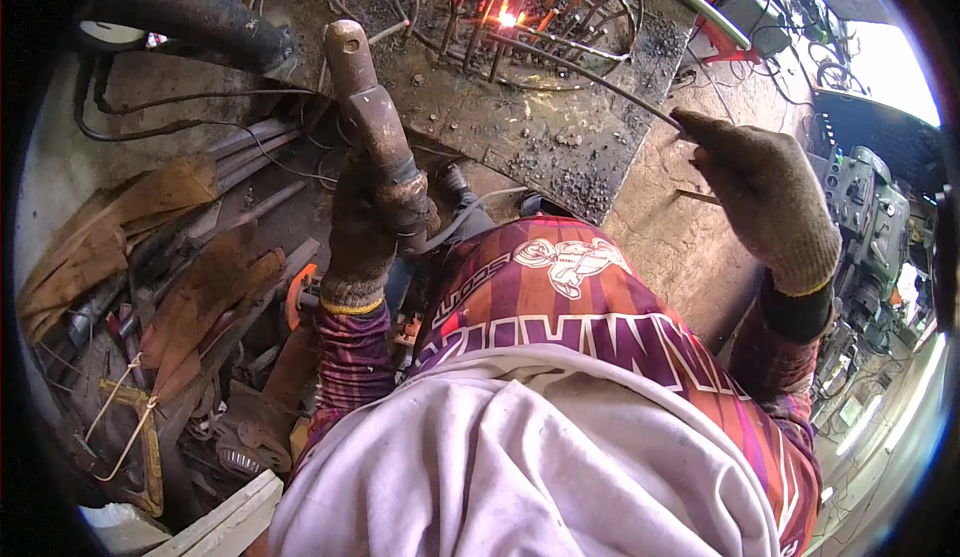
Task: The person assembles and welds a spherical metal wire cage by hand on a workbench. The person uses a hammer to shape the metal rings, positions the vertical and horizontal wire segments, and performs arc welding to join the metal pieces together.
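My left hand (360,222), in a dark brown work glove, is closed at the lower part of a brown, elbow-shaped metal tool (368,107) with a hole near its rounded tip. Its fingers are partly hidden. A grey cable or hose (470,219) runs beside its lower end. In a tan knitted glove, my right hand (765,192) grips the near end of a long thin metal rod (600,79). The rod reaches left to a bright glowing spot (508,19) among upright metal rods (470,37) in a wire ring (638,17). Several rods there glow orange.
A metal worktable (560,147) carries dark crumbs and loose wire loops. A thick dark pipe (190,17) stands at upper left. Scrap bars, brown cloth (120,237) and a yellow frame (150,457) crowd the left floor. Machinery (865,207) and cables fill the right side.
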`<action>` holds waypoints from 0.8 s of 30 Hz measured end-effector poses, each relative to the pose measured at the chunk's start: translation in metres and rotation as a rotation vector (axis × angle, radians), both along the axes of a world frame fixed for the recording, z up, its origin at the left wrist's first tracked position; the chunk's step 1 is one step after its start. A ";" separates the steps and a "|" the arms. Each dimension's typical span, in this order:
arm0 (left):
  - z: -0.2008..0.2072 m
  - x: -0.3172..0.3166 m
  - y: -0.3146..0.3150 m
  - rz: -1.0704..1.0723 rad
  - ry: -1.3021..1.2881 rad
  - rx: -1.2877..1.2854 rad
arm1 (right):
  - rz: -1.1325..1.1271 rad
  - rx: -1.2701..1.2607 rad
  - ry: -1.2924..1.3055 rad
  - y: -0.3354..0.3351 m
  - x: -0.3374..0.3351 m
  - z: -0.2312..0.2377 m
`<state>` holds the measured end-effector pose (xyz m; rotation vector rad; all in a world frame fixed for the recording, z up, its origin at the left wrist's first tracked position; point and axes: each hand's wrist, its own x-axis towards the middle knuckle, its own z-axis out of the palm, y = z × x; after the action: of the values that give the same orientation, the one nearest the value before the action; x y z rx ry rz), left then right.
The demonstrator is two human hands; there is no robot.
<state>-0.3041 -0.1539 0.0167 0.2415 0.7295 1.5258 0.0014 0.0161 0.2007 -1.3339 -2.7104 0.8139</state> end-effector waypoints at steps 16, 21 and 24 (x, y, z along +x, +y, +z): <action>-0.015 -0.008 -0.016 -0.025 0.218 -0.021 | 0.136 0.261 -0.423 -0.021 -0.044 0.032; -0.006 -0.004 -0.022 0.036 0.287 -0.038 | -0.027 0.069 -0.241 -0.016 -0.018 0.037; -0.011 -0.007 -0.021 0.009 0.389 0.004 | -0.170 -0.062 -0.238 -0.017 -0.006 0.037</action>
<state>-0.3112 -0.1752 0.0061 0.5484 1.0330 1.5060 -0.0044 -0.0005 0.2377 -1.7514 -2.7076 0.7754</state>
